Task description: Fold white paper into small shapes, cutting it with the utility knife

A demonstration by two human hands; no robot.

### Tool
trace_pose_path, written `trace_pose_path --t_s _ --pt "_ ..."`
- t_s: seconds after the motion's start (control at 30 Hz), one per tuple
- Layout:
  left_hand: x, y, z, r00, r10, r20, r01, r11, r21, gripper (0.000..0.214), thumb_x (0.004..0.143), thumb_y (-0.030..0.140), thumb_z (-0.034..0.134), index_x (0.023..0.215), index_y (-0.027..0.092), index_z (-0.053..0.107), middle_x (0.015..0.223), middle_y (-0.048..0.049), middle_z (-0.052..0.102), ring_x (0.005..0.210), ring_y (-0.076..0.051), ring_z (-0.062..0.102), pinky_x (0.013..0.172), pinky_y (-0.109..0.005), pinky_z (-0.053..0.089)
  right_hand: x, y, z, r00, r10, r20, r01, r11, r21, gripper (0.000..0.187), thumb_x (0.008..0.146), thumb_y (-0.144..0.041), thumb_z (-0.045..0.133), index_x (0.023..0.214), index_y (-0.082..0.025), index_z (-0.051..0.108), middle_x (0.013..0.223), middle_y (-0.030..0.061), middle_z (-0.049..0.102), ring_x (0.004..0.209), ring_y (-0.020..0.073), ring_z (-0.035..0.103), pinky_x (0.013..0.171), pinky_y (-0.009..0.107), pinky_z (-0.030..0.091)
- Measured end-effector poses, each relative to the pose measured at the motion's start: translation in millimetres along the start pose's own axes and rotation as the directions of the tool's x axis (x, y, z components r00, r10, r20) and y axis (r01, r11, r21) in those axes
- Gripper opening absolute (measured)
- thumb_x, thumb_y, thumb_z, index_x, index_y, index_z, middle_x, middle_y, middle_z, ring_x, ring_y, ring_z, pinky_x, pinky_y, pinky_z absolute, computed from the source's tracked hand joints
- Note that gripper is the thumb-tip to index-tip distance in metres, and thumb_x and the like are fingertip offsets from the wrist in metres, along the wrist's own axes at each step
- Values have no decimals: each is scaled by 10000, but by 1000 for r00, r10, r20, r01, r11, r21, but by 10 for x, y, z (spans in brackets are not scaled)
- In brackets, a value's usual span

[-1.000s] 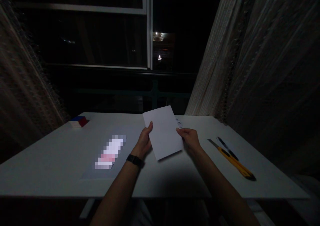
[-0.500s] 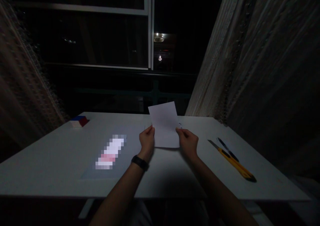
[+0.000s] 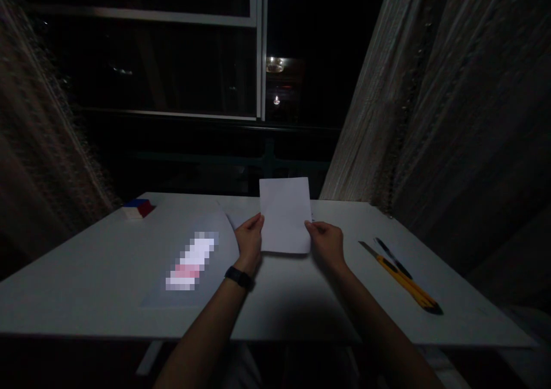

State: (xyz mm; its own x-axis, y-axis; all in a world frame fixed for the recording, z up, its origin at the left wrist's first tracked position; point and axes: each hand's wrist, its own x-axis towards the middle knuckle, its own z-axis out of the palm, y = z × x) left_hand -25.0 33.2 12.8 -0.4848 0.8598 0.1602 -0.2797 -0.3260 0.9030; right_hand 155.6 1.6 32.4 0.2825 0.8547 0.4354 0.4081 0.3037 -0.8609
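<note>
I hold a blank white sheet of paper [image 3: 284, 214] upright above the middle of a white table [image 3: 301, 303]. My left hand [image 3: 249, 241] pinches its lower left edge, thumb in front; a dark watch sits on that wrist. My right hand [image 3: 326, 241] pinches the lower right edge the same way. The sheet stands nearly straight, its bottom edge just above the tabletop. The room is dim.
A grey sheet with a blurred label [image 3: 192, 261] lies left of my hands. A yellow utility knife [image 3: 402, 279] and a dark pen [image 3: 391, 255] lie at the right. A red and blue block [image 3: 138, 207] sits at the far left corner. Curtains flank a dark window.
The sheet was tilted to the left a second ago; I have turned it upright and squared it between both hands. My hands drew closer together.
</note>
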Motion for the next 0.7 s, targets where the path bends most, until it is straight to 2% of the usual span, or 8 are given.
trace_pose_path --t_s 0.2,0.27,0.37,0.5,0.6,0.7 --pt "-38 -26 22 995 13 97 -10 1000 -27 328 665 216 709 981 133 686 978 -97 696 903 -194 632 882 -348 459 13 -8 20 995 -18 -98 25 998 66 383 690 -490 616 703 -118 707 660 78 691 628 217 616 591 290 436" --pt "-56 -20 27 989 -33 144 47 994 -94 343 665 204 709 1000 133 679 984 -97 694 878 -182 635 874 -341 460 22 -30 16 995 -19 -102 29 995 93 389 689 -494 615 704 -116 705 659 84 689 626 216 614 587 292 437" --pt "-70 12 27 962 -157 224 202 960 -193 325 648 193 726 961 112 686 925 -102 702 809 -165 643 850 -328 471 47 -44 -16 997 -21 -80 29 994 102 390 687 -496 616 700 -116 701 651 84 685 613 212 609 577 289 435" --pt "-75 58 20 921 -293 256 345 919 -189 279 640 156 728 912 105 696 815 -86 707 715 -145 640 789 -306 492 78 -61 -83 999 -43 -30 45 998 46 395 699 -496 603 677 -113 693 612 73 671 583 203 599 549 278 425" --pt "-86 55 23 929 -291 227 332 928 -170 262 658 149 712 916 109 692 831 -83 706 718 -138 640 782 -298 493 62 -103 -114 996 -87 -1 87 995 -45 376 726 -477 585 669 -121 691 598 62 665 571 199 602 542 274 427" --pt "-103 35 34 934 -269 236 310 937 -160 242 680 153 696 919 111 687 868 -91 702 755 -147 645 802 -314 495 16 -173 -122 970 -242 12 241 955 -174 309 777 -423 552 716 -159 701 650 52 688 604 194 623 584 277 449"
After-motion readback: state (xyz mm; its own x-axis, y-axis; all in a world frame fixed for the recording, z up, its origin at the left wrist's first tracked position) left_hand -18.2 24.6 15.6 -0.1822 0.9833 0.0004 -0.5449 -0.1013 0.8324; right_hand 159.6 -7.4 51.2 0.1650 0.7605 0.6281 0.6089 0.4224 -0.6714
